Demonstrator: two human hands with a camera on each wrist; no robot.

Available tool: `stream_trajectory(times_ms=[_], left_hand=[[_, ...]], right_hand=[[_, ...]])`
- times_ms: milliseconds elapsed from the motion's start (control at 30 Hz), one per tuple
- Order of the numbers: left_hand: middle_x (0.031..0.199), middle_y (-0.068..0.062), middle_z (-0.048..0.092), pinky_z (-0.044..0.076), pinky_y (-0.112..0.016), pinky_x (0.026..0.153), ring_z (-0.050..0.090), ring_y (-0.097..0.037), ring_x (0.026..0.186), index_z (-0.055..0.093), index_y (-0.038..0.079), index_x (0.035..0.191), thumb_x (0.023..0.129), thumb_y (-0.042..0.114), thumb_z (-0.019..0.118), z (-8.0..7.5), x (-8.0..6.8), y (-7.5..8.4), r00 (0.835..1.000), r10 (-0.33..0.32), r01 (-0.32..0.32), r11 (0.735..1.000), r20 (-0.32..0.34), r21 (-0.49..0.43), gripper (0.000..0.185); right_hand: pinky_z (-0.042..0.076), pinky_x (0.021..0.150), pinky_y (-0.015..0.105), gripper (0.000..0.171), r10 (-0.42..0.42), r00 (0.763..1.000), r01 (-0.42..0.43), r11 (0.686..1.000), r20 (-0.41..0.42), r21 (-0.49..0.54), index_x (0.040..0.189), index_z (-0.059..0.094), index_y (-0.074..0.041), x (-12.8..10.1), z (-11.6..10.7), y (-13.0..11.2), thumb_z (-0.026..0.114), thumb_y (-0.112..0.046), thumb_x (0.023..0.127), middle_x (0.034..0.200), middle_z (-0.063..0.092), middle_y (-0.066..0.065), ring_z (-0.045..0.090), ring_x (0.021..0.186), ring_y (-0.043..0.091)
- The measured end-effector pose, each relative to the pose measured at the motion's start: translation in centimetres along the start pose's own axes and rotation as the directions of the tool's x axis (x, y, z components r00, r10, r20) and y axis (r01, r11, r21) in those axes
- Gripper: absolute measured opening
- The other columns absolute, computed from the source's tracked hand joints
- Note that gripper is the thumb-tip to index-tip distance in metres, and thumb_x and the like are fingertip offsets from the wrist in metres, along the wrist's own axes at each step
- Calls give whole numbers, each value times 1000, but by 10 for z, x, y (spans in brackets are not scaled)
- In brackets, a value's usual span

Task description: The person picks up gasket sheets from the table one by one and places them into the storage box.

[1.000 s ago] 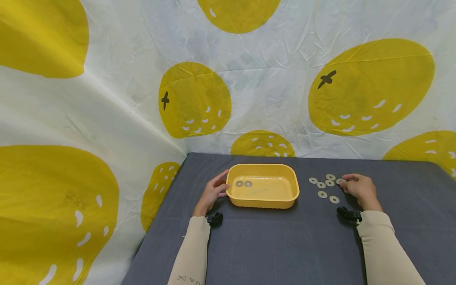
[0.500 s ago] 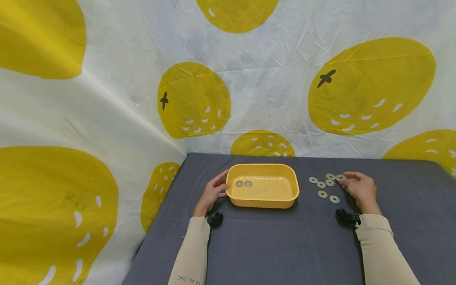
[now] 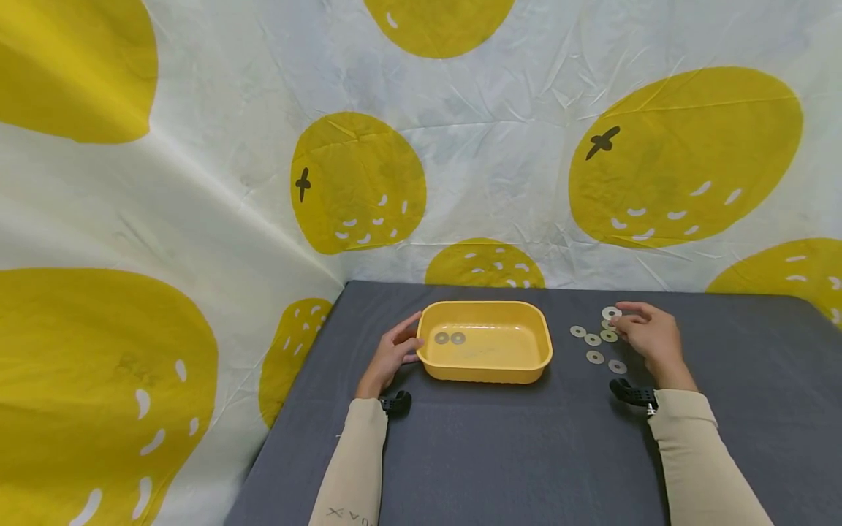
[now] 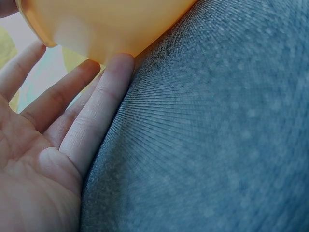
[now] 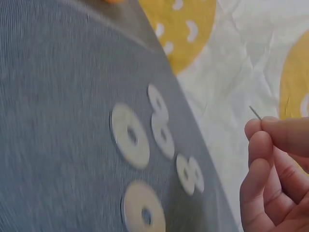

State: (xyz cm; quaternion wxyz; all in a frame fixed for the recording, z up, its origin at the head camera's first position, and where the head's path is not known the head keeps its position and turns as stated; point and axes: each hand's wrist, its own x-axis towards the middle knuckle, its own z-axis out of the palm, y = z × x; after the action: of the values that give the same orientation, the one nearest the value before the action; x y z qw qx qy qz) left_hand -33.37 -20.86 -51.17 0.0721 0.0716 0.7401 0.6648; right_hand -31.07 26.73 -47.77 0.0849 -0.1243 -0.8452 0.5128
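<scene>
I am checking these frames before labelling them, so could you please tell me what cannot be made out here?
- Left wrist view: tray interior is cut off by the top edge; only its underside shows.
- Right wrist view: the pinched washer shows edge-on as a thin sliver, right hand fingers covering the rest.
- Head view: washers too small for surface detail.

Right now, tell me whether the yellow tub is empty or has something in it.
Not empty. Two washers lie flat on the floor of the yellow tub, near its left end; the rest of its floor shows bare.
</scene>
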Motion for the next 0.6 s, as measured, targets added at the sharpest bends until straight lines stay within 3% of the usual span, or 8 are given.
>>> stream_trajectory(times_ms=[233,300,467,600], left_hand=[[146,-13,59,61,-41,93,63,-32,128,50,32,153,97,15,66,-1,0,-1,1000,3,-3,1000,3,-8,60],[145,-13,60,61,-41,92,63,-32,127,51,34,151,97,14,66,0,1,-1,1000,7,-6,1000,4,-14,60],[144,-13,61,62,-41,91,63,-33,126,53,37,149,97,12,66,-1,1,-1,1000,11,-11,1000,7,-22,60],[144,-14,60,62,-41,91,63,-34,127,52,36,150,97,11,66,-2,2,-2,1000,12,-11,1000,8,-26,60]], right_hand=[[58,68,20,46,-72,997,72,997,41,10,141,59,-3,-10,12,-28,66,-23,101,80,70,-22,67,75,2],[57,67,17,45,-89,995,88,996,43,6,141,60,-4,-13,16,-35,66,-23,101,83,74,-16,66,73,-1],[55,66,17,44,-136,989,138,990,53,-35,141,61,-8,-20,24,-54,65,-25,101,110,77,15,64,75,-3],[57,70,17,44,-154,985,155,988,74,-18,142,60,-9,-26,31,-69,66,-25,101,116,75,19,65,77,-3]])
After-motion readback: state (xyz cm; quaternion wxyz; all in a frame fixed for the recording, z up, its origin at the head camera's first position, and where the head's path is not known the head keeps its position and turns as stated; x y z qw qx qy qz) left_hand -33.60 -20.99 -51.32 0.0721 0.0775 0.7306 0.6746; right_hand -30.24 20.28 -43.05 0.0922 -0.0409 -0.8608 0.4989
